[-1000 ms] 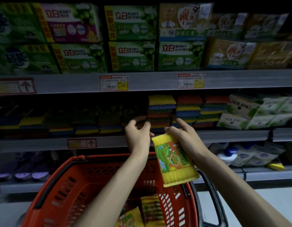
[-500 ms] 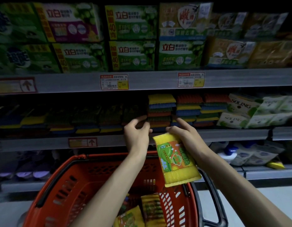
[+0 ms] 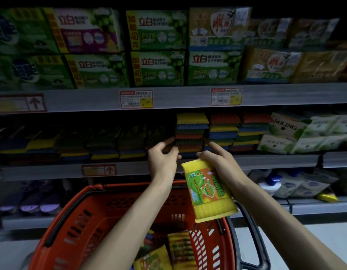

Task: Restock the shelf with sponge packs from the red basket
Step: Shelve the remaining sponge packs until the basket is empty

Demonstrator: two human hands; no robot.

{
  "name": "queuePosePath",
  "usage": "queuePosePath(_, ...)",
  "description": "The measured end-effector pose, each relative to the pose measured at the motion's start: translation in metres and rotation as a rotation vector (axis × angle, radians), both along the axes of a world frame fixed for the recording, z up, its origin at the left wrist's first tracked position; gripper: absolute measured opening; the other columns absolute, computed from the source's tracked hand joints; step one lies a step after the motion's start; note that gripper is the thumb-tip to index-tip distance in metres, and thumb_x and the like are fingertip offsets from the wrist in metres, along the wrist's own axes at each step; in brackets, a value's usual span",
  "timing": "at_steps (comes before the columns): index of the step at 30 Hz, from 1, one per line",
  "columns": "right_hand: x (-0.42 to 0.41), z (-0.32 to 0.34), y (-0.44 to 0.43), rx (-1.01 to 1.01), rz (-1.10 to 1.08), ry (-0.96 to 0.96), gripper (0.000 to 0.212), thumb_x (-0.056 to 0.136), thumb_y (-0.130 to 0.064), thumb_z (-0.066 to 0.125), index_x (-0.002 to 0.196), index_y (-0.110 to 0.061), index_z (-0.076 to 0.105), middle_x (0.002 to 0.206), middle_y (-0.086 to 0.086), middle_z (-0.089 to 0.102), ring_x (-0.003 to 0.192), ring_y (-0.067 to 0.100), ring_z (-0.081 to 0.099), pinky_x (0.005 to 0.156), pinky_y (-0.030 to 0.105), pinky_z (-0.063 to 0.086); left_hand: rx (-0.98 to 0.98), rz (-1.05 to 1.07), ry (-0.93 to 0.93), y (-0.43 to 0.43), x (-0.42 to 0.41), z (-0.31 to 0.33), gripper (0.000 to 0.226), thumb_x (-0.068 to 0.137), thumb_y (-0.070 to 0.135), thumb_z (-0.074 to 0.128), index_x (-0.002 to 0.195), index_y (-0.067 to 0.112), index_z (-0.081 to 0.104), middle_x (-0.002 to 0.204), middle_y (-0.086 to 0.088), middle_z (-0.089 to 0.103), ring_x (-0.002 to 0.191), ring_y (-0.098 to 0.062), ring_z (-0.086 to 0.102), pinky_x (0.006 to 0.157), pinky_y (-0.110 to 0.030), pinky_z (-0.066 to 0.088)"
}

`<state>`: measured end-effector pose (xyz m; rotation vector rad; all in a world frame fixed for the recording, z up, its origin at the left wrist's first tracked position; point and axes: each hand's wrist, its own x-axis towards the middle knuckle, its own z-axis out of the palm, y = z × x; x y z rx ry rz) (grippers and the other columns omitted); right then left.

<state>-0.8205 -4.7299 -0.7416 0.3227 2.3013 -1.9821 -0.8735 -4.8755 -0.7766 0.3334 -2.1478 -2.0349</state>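
Leave basket [image 3: 81,221] low at left, w/ spare packs [image 3: 180,248] lying in it for later trips. Check dark row [image 3: 110,141] on shelf [image 3: 266,161] first: looks lower than its neighbours, so maybe the roomier slot, though too dim to read well. Use L hand [image 3: 164,159], up at shelf lip w/ thumb & forefinger parted, other fingers loosely curled, gripping nothing, to steady left side of stack [image 3: 190,133] (touching it or just short: can't tell in this gloom). Square that stack before adding anything, as layers look a bit offset & likely to slide if knocked. Little headroom above its yellow top, so don't force one in there. Mind pack [image 3: 207,191]: yellow, hanging below shelf lip over basket's right rim, not yet on shelf. Turn it flat, label up, edges matching those already stacked. Held at its top end by R hand [image 3: 219,162], thumb & lower fingers round it, forefinger stretched toward stack. Prob. soft in its wrap, so grip lightly. Slide in, then nudge back w/ flat fingers. Avoid brushing Soling bags [image 3: 285,133] at far right
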Motion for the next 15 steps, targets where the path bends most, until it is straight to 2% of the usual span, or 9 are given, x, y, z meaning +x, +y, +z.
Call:
queuePosePath(3, 0.003, 0.003, 0.001, -0.003, -0.002, 0.003, 0.055, 0.095, -0.028, 0.065, 0.145, -0.036, 0.045, 0.084, 0.005, 0.076, 0.065, 0.015, 0.070, 0.061, 0.025, 0.054, -0.008, 0.004, -0.013, 0.000, 0.001, 0.003, 0.030, 0.096, 0.020, 0.069, 0.125, 0.014, 0.069, 0.073, 0.006, 0.074, 0.071, -0.006, 0.073, 0.065, -0.023, 0.050)
queuePosePath(6, 0.005, 0.004, 0.003, -0.014, -0.015, -0.005, 0.063, 0.096, -0.029, 0.064, 0.153, -0.031, 0.038, 0.089, 0.004, 0.076, 0.063, 0.011, 0.071, 0.056, 0.020, 0.052, 0.010, 0.014, -0.020, -0.001, 0.004, 0.008, 0.034, 0.094, 0.023, 0.073, 0.126, 0.018, 0.065, 0.073, 0.003, 0.074, 0.071, -0.006, 0.072, 0.064, -0.023, 0.049)
queuePosePath(10, 0.007, 0.005, 0.003, -0.029, -0.029, 0.010, 0.066, 0.095, -0.030, 0.065, 0.155, -0.033, 0.038, 0.108, 0.006, 0.076, 0.073, 0.015, 0.073, 0.067, 0.027, 0.053, 0.000, -0.026, 0.002, -0.012, 0.013, 0.010, 0.024, 0.094, 0.024, 0.073, 0.114, 0.024, 0.061, 0.078, 0.007, 0.075, 0.073, -0.007, 0.073, 0.074, -0.031, 0.056)
queuePosePath(15, 0.016, 0.008, 0.002, -0.046, -0.023, 0.052, 0.058, 0.095, -0.029, 0.065, 0.148, -0.039, 0.045, 0.105, 0.008, 0.077, 0.070, 0.016, 0.070, 0.068, 0.030, 0.053, -0.056, -0.121, 0.005, -0.039, 0.031, 0.017, 0.014, 0.095, 0.023, 0.071, 0.109, 0.020, 0.070, 0.085, 0.004, 0.076, 0.069, -0.004, 0.071, 0.062, -0.020, 0.052)
